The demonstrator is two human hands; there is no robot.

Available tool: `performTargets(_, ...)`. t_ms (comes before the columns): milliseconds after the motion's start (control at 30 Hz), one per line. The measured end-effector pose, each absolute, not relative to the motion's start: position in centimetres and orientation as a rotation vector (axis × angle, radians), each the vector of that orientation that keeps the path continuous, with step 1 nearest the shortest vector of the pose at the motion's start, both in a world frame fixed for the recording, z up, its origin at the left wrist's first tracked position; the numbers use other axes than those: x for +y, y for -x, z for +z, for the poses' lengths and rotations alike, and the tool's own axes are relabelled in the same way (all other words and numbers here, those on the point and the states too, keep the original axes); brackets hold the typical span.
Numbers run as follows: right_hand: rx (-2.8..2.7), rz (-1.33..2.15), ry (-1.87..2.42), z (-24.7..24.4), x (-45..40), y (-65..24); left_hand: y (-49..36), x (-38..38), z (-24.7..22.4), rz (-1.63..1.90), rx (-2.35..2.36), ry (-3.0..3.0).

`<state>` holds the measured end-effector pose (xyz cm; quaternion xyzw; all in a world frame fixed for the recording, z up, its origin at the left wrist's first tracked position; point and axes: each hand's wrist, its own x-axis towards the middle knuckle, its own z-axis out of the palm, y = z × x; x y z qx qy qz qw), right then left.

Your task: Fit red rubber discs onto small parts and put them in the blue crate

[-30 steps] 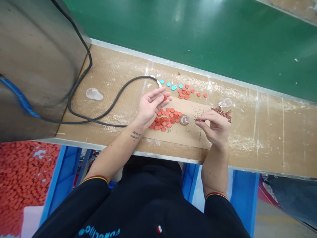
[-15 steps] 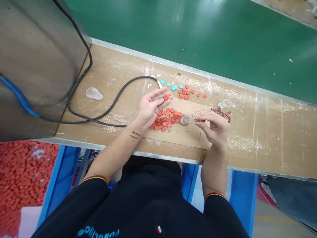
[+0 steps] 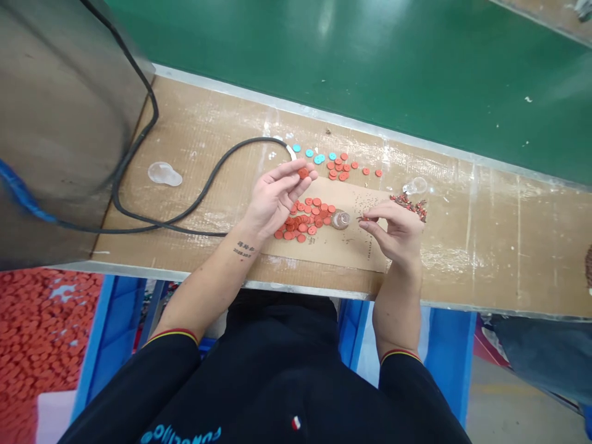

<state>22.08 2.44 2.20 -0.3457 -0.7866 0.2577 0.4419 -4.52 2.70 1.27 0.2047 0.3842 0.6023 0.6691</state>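
Note:
My left hand (image 3: 272,196), palm up, pinches a round red button-like disc (image 3: 303,173) at its fingertips. Below that hand a pile of the same red discs (image 3: 303,222) lies on a flat sheet of cardboard (image 3: 324,251). My right hand (image 3: 396,227) is closed, thumb against fingers, on something small and dark that I cannot make out. Between the hands stands a small clear container (image 3: 341,220) with brownish contents. Tiny dark specks are scattered beside the right fingertips. Past the right hand lies a heap of small red and dark pieces (image 3: 409,206).
Blue discs (image 3: 309,153) and more red discs (image 3: 343,166) lie behind the cardboard. Clear plastic scoop-shaped pieces (image 3: 164,174) rest at left and right. A black cable (image 3: 213,179) loops across the bench. A blue bin (image 3: 104,336) and many red discs sit below left.
The whole view has shifted slightly. The disc in my left hand now sits more between thumb and fingers, which have closed on it. My right hand keeps its pinch.

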Motion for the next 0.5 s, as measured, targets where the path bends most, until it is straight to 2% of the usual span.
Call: performTargets(500, -2.101, 0.623, 0.984, 2.5, 2.4, -22.5, 4.8, 3.1, 0.4, 1.37, 0.952, -0.615)
